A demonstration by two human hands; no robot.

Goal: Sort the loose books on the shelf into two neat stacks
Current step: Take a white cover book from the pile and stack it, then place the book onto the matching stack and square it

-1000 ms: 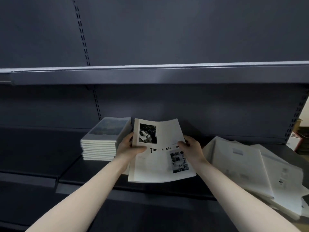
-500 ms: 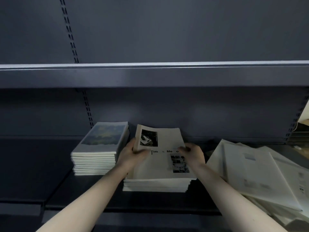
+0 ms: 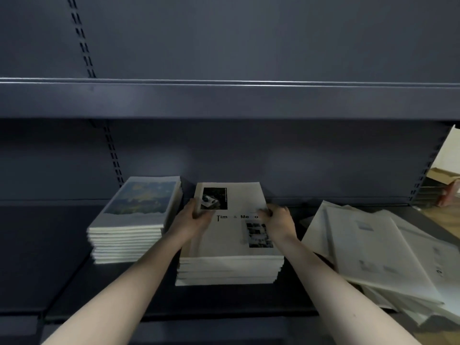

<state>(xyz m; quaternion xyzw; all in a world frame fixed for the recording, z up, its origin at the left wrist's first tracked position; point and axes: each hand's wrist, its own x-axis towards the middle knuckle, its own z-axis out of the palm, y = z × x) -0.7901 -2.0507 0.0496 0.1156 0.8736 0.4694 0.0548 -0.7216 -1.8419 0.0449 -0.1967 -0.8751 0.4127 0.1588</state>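
White loose books are lying right of both hands, nearer the right hand, while the left hand and right are gripping the top book on the middle stack.

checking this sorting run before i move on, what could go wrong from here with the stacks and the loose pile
1. The top book sits slightly askew on the middle stack, whose edges look a little stepped; letting go now may leave it untidy.
2. The loose pile on the right is fanned out and appears to overhang the shelf front, so a forearm brushing it could slide books off.
3. The left hand works close beside the left stack and could nudge it.
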